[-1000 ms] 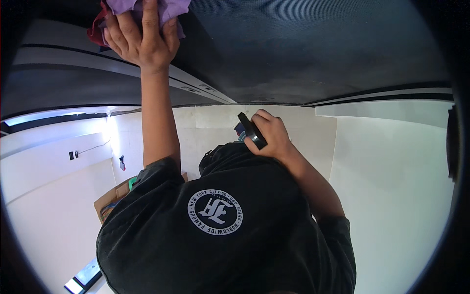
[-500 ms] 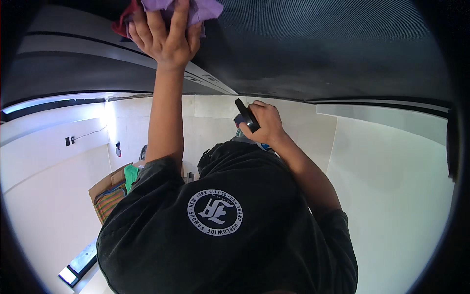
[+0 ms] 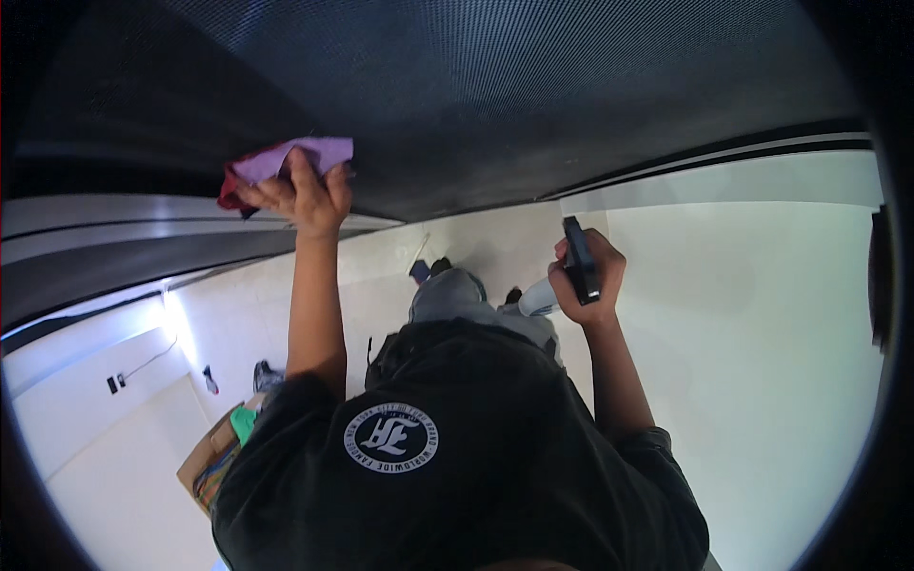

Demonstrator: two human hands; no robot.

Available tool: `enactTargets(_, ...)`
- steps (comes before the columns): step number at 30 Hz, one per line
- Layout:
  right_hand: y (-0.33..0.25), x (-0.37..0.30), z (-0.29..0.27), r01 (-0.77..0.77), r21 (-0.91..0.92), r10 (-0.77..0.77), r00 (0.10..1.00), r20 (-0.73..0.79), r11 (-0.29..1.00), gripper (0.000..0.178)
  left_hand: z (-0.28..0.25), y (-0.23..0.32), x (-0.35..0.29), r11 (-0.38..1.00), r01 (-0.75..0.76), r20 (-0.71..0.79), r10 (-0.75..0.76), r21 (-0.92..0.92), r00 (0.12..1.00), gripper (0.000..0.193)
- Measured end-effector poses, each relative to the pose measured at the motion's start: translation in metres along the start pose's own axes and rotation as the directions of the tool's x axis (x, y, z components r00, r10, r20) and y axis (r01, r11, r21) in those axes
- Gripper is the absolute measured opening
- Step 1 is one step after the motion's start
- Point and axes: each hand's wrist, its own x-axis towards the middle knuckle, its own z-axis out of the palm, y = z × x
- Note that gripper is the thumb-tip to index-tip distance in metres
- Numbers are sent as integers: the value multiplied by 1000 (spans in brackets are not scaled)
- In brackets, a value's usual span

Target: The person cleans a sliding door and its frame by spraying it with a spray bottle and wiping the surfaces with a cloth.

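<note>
A dark mesh screen fills the upper part of the view. My left hand presses a purple and dark red cloth on it, just above the pale frame rail; its fingers are bent over the cloth. On the right, my right hand is wrapped round the neck of a spray bottle with a black trigger head and a whitish body. The bottle is held away from the screen, and part of it is hidden by the hand.
Below the screen spreads a pale floor. A cardboard box with green and striped cloths stands at the left, with a dark shoe nearby. A wall with a socket lies farther left.
My left hand has come down the screen with the cloth, toward the frame rail. My right hand has moved right with the spray bottle, whose body now shows. The view has shifted.
</note>
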Motion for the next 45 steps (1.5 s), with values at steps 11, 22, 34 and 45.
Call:
enactTargets(11, -1, 7, -25, 80, 51, -88, 977, 197, 996, 26, 31, 11, -75, 988, -29, -162, 54, 154, 985, 69)
enactTargets(22, 110, -119, -45, 71, 230, -87, 995, 58, 971, 24, -27, -1, 31, 936, 323, -374, -251, 143, 893, 61)
enactTargets(34, 219, -146, -135, 71, 133, -79, 996, 52, 989, 26, 92, 215, 23, 797, -600, 20, 601, 66, 799, 56)
enactTargets(45, 252, -150, -154, -43, 494, 54, 998, -8, 869, 35, 56, 104, 99, 796, 483, -490, -278, 365, 827, 62)
